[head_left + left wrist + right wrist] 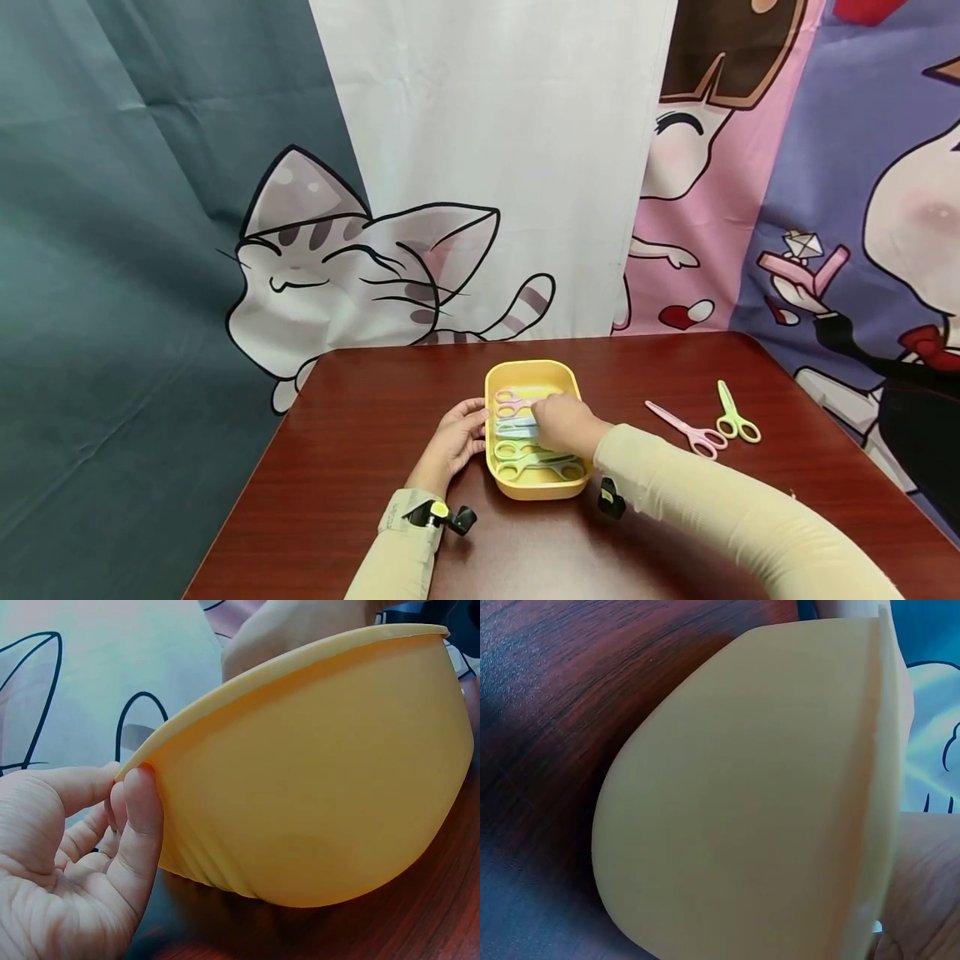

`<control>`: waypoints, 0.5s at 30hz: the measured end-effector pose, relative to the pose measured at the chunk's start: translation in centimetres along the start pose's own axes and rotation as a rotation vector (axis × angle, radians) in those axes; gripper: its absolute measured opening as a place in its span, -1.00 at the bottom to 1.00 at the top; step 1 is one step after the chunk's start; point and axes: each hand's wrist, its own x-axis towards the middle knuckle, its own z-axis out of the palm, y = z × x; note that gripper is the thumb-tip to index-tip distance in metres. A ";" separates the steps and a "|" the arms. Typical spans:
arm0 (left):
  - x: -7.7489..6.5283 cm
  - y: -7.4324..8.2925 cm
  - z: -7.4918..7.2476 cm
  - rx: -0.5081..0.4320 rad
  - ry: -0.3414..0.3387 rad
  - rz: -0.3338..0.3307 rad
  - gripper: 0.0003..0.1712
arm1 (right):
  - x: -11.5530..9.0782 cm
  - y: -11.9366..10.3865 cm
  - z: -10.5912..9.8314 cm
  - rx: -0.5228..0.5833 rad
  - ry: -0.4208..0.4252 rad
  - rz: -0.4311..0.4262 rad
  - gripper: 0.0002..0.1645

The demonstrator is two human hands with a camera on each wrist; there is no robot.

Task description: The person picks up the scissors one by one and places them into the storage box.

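A yellow plastic tub [543, 492] stands on the table with several pairs of scissors lying inside. Pink scissors [507, 411] are toward its far end, blue ones [513, 429] in the middle, and green ones [513, 451] at the near end. My left hand [460, 436] pinches the tub's left rim between thumb and fingers, plain in the left wrist view. My right hand [567, 425] reaches over the right rim into the tub, above the scissors. Its fingertips are hidden, and the right wrist view shows mostly the tub's outer wall [742, 787].
Pink scissors [686, 427] and light green scissors [729, 417] lie apart from the tub on the right of the dark red wooden table [337, 500]. Behind the table hangs a cloth [487, 125] printed with cartoon figures.
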 end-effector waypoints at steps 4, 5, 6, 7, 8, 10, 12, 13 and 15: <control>-0.1 -0.1 0.0 0.001 -0.001 0.001 -0.55 | 0.0 0.1 0.4 -0.003 -0.017 -0.005 -0.81; -0.1 -0.1 0.0 0.002 -0.003 0.002 -0.55 | 0.0 0.2 0.4 0.001 -0.021 -0.008 -0.80; -0.1 -0.1 0.0 0.000 -0.002 0.001 -0.55 | 0.0 0.2 0.5 0.000 -0.030 -0.011 -0.78; 0.0 -0.1 0.0 0.000 -0.003 0.002 -0.54 | 0.0 0.3 0.5 -0.001 -0.032 -0.014 -0.75; 0.0 0.0 0.0 0.002 -0.004 0.001 -0.54 | 0.0 0.3 0.6 -0.002 -0.036 -0.016 -0.73; 0.0 0.0 0.0 0.006 -0.003 0.001 -0.55 | 0.0 0.3 0.6 0.003 -0.042 -0.018 -0.70; -0.1 0.0 0.0 0.008 -0.004 0.005 -0.55 | 0.0 0.3 0.7 -0.003 -0.050 -0.021 -0.70; -0.1 0.0 0.0 0.007 -0.008 0.011 -0.56 | 0.0 0.3 0.7 -0.003 -0.048 -0.021 -0.72; -0.1 0.0 0.0 0.002 -0.023 0.029 -0.59 | -0.1 0.4 0.6 -0.008 -0.047 -0.019 -0.77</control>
